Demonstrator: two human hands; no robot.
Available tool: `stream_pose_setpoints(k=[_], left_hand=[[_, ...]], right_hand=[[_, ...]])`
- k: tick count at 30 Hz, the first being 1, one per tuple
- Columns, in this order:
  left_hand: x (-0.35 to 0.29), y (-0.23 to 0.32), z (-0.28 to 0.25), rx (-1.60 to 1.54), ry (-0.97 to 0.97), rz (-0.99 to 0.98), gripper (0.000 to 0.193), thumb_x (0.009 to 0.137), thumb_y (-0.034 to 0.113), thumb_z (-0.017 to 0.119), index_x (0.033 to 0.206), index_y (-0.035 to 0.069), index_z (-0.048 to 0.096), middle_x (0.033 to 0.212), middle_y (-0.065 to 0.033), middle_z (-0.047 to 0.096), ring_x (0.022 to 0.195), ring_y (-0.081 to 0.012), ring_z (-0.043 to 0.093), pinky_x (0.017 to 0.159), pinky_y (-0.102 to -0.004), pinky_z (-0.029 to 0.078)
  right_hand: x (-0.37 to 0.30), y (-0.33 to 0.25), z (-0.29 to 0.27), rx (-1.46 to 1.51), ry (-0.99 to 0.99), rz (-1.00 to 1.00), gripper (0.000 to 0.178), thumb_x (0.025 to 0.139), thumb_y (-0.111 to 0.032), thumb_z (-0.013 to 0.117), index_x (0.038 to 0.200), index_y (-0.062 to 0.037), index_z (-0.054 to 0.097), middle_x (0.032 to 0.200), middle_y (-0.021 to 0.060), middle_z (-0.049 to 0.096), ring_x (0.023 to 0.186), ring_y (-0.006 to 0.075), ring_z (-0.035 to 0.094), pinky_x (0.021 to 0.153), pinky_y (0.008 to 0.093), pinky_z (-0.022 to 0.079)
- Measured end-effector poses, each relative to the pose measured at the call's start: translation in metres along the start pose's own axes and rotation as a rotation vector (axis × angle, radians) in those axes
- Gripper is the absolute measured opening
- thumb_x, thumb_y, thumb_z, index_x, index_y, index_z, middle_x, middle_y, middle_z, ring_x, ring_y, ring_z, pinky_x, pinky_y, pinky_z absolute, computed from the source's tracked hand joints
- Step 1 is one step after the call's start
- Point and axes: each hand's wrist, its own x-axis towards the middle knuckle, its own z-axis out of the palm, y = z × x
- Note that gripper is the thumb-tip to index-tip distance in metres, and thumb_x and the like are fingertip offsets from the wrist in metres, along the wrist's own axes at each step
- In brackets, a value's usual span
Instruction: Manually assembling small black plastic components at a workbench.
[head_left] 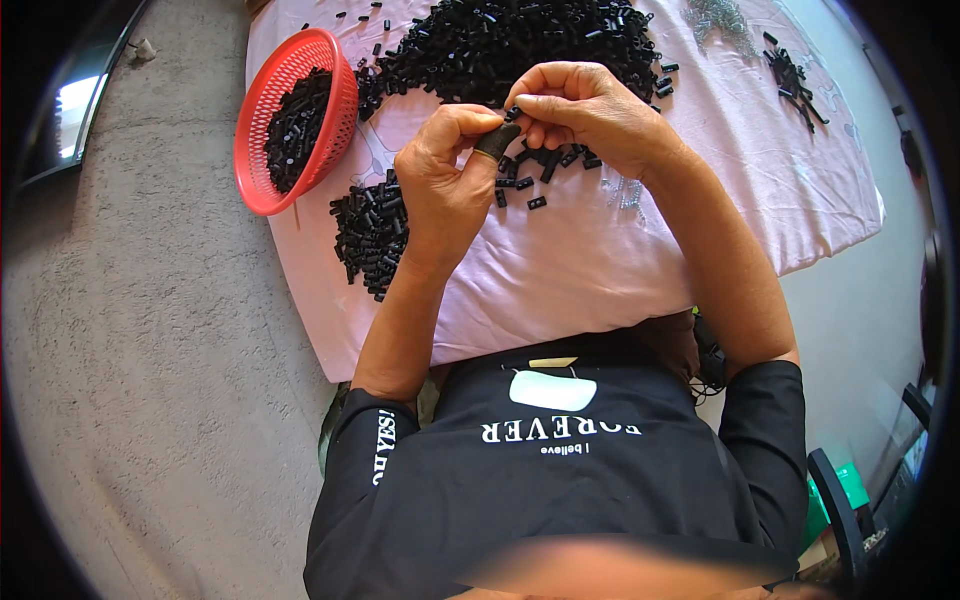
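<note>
My left hand [447, 172] and my right hand [598, 118] meet above the pink-covered table, fingertips pinched together on a small black cylindrical piece [513, 114]. A dark finger cot [496, 143] covers my left thumb. Most of the piece is hidden by the fingers. Under and just beyond my hands lie loose black pieces [537, 202] of a like kind. Beside my left wrist sits a smaller heap of black cylindrical pieces [370, 235]. A much larger heap of black pieces [520, 45] spreads beyond both hands.
A red plastic basket [346, 120], part filled with black pieces, tilts at the table's left edge. Small clear or silvery parts [625, 192] lie near my right wrist, more at the far right. Slim black pieces [792, 85] lie there too. Pink cloth [570, 280] covers the table.
</note>
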Motion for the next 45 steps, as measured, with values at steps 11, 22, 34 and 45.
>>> stream_pose_setpoints(k=[11,22,34,45], left_hand=[[0.0,-0.003,-0.001,-0.01,-0.029,0.022,0.015,0.078,-0.009,0.069,0.09,-0.001,0.064,0.089,-0.0078,0.066,0.08,-0.0121,0.064,0.075,-0.0245,0.053],[0.006,-0.003,-0.009,0.14,-0.064,0.035,0.019,0.076,0.003,0.077,0.091,0.003,0.064,0.083,-0.0028,0.063,0.073,-0.0119,0.059,0.069,-0.0259,0.05],[0.012,0.006,-0.007,0.339,-0.171,0.121,0.029,0.075,0.002,0.074,0.103,0.003,0.065,0.093,-0.0054,0.062,0.077,-0.0143,0.058,0.071,-0.0269,0.05],[0.012,0.004,-0.013,0.405,-0.245,0.198,0.033,0.07,-0.004,0.069,0.101,0.001,0.063,0.093,-0.0097,0.062,0.077,-0.0218,0.063,0.072,-0.0312,0.054]], right_hand=[[0.001,0.001,-0.001,-0.002,-0.031,0.002,0.016,0.095,-0.019,0.062,0.1,-0.0046,0.066,0.076,-0.0013,0.065,0.067,0.0032,0.061,0.063,0.0153,0.05],[0.002,0.005,0.001,0.069,-0.063,0.005,0.018,0.096,-0.022,0.062,0.102,-0.0048,0.066,0.083,-0.0024,0.064,0.07,0.0019,0.058,0.065,0.0158,0.05],[-0.001,0.0,0.003,-0.014,-0.025,-0.046,0.027,0.09,-0.022,0.069,0.111,-0.0057,0.061,0.086,-0.003,0.065,0.07,0.0013,0.056,0.063,0.0158,0.045],[-0.001,0.001,0.003,-0.033,-0.077,-0.03,0.025,0.09,-0.022,0.068,0.109,-0.0052,0.063,0.087,-0.0016,0.066,0.073,0.002,0.056,0.064,0.0167,0.045]])
